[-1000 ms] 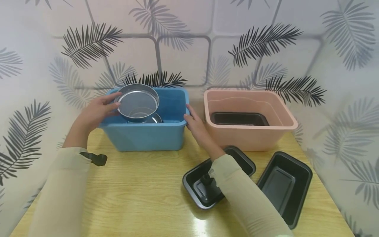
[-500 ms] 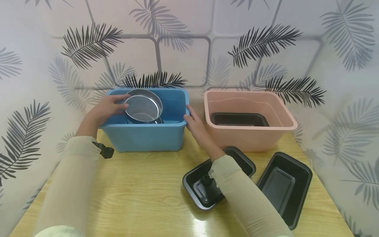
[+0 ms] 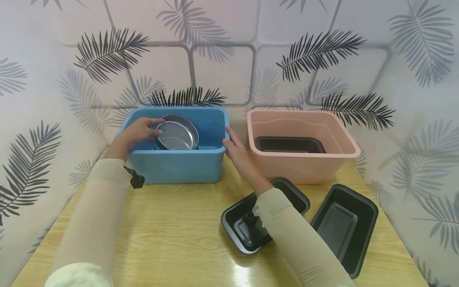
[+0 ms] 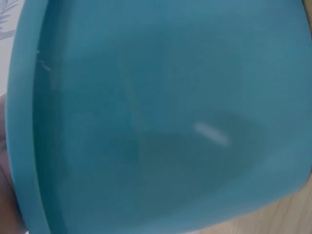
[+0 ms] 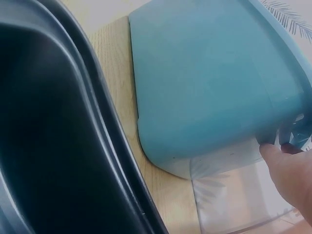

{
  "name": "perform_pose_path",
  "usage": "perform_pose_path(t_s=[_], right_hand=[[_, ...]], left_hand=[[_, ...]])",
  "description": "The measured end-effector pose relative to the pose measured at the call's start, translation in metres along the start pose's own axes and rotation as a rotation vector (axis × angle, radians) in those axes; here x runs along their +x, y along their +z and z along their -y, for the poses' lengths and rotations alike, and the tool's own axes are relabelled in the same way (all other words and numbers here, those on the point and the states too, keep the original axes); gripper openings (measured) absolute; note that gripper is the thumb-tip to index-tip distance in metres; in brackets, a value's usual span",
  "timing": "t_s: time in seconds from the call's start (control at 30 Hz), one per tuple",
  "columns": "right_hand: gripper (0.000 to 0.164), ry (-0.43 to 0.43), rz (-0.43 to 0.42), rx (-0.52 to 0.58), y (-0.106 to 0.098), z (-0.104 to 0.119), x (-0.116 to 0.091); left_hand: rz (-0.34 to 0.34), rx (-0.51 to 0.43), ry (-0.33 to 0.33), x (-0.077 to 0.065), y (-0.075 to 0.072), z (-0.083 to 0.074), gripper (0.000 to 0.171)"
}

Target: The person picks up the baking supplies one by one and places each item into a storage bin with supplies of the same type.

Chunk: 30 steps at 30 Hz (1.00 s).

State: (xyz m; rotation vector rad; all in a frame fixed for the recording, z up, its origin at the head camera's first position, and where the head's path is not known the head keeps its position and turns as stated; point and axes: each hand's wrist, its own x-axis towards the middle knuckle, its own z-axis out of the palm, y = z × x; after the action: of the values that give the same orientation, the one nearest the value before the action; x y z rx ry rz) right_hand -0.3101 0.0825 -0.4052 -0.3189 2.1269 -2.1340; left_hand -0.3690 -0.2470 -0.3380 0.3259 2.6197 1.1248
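A round silver cake pan [image 3: 176,136] leans tilted inside the blue plastic bin [image 3: 175,168], its lower edge hidden behind the bin's front wall. My left hand [image 3: 139,131] reaches over the bin's left end and pinches the pan's left rim between thumb and fingers. At the bin's right end, my right hand [image 3: 239,155] holds the rim. The right wrist view shows that hand [image 5: 291,170] at the bin's end, partly cut off by the frame. The bin's outer wall [image 4: 161,97] fills most of the left wrist view.
Right of the blue bin stands a pink bin [image 3: 301,169] with a dark pan [image 3: 289,144] inside. One black loaf pan [image 3: 244,231] lies under my right forearm, another loaf pan [image 3: 338,223] farther right. A patterned wall rises behind the wooden table [image 3: 172,231].
My left hand has moved right and down, bringing the round cake pan lower into the blue bin. My right hand has stayed on the bin's rim.
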Motion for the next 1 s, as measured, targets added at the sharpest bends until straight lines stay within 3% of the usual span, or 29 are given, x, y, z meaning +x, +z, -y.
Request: perform_pose_path(t_s=[0.63, 0.83, 1.0], right_hand=[[0.058, -0.007, -0.001, 0.005, 0.0013, -0.0021, 0.0011], [0.056, 0.011, -0.01, 0.01, 0.001, -0.0022, 0.0017], [0.057, 0.011, -0.008, 0.006, 0.0013, -0.0014, 0.0021]], left_hand=[[0.016, 0.109, -0.02, 0.0076, 0.0047, 0.0075, 0.053], [-0.038, 0.149, 0.024, 0.0059, 0.0025, 0.0051, 0.051], [-0.07, 0.087, 0.026, 0.0031, -0.0004, 0.0049, 0.051]])
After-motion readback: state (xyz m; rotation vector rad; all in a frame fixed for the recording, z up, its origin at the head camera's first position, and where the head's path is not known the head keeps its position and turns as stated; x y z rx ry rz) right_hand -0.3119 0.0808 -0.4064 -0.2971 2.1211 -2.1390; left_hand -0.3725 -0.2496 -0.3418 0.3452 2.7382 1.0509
